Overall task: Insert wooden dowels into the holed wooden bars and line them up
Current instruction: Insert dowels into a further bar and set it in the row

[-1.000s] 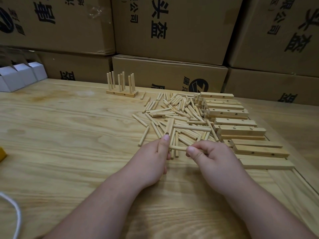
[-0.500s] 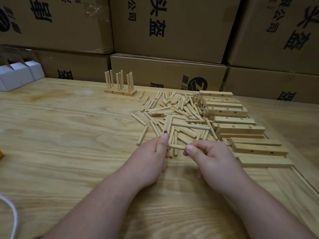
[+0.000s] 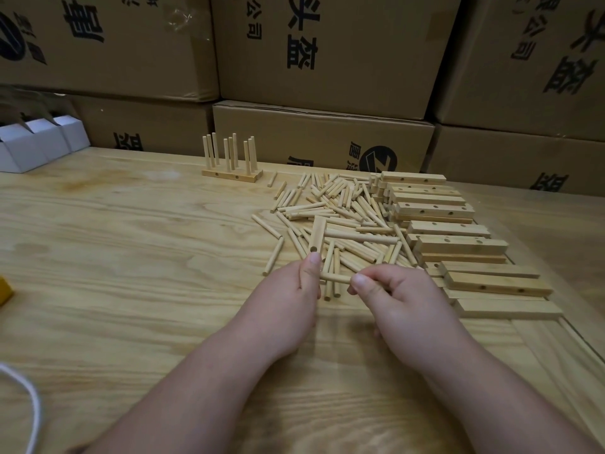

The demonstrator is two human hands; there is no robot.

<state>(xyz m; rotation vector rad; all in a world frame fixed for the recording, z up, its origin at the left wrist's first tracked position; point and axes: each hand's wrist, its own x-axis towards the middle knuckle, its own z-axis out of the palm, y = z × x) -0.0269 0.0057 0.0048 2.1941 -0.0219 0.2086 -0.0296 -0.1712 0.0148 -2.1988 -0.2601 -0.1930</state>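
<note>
While the left hand (image 3: 294, 290) curls round a holed bar (image 3: 317, 235) standing up from its grip, the right hand (image 3: 393, 296) pinches a dowel (image 3: 335, 278) held level between them; loose dowels (image 3: 340, 217) and stacked bars (image 3: 458, 237) lie beyond on the wooden table (image 3: 131, 257), cardboard boxes (image 3: 327, 60) behind.

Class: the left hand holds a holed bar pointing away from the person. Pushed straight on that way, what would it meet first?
Most likely the loose dowel pile just beyond the bar held by the left hand; depth is unclear, so it might pass just over it.
</note>
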